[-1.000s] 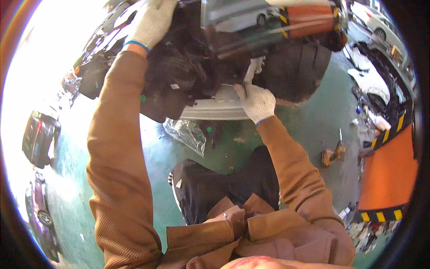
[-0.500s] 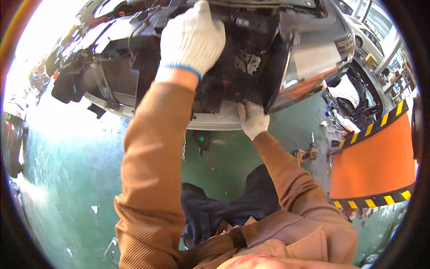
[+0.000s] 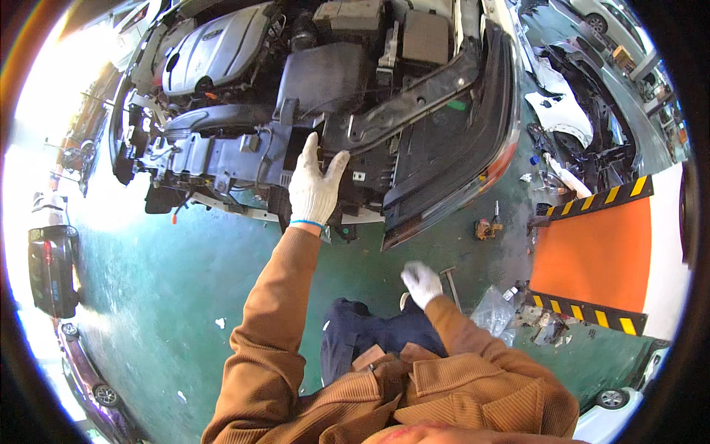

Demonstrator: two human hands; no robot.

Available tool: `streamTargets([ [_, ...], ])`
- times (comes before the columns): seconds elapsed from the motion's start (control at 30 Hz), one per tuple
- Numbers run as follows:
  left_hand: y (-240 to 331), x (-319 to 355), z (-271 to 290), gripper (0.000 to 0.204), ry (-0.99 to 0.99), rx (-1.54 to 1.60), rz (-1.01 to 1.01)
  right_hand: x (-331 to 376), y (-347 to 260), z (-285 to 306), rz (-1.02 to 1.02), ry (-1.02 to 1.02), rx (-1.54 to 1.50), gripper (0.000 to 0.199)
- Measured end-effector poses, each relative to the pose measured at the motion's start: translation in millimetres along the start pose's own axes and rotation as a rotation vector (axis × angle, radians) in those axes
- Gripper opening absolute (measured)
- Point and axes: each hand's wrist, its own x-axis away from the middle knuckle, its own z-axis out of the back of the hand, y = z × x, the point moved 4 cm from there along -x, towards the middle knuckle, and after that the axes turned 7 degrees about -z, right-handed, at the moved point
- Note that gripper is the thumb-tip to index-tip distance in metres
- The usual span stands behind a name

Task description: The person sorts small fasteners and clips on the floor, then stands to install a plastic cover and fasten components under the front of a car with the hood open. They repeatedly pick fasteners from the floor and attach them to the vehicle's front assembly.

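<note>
My left hand (image 3: pixel 318 185), in a white knit glove with a blue cuff, reaches over the dark front panel (image 3: pixel 229 159) of a car's opened engine bay. Its thumb and fingers are spread at the panel's edge, with nothing seen between them. To its right is the car's headlight (image 3: pixel 451 196), a long dark unit with an orange outer edge. My gloved right hand (image 3: pixel 422 284) hangs low over the floor, away from the car. Its fingers look curled and slightly blurred, and whatever they may hold is hidden.
A grey engine cover (image 3: pixel 214 52) and a black box (image 3: pixel 322 78) fill the bay. On the green floor lie a yellow-black power tool (image 3: pixel 486 229), a long-handled tool (image 3: pixel 452 288) and a clear plastic bag (image 3: pixel 494 311). An orange panel with striped edges (image 3: pixel 592 255) stands right.
My right hand has come off the car's lower front edge and dropped toward my body. My left hand has opened its fingers. The view has shifted, showing more of the engine bay.
</note>
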Motion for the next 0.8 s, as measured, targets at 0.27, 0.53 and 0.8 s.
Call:
streamTargets([
  [0.27, 1, -34, 1, 0.069, -0.120, 0.371, 0.119, 64, -196, 144, 0.488, -0.187, -0.202, 0.021],
  [0.53, -14, -40, -2, 0.060, -0.068, 0.408, 0.147, -103, -398, 160, 0.666, 0.273, 1.102, 0.091],
  [0.8, -14, -37, 7, 0.052, -0.073, 0.394, 0.114, -158, -411, 118, 0.877, 0.090, 1.184, 0.074],
])
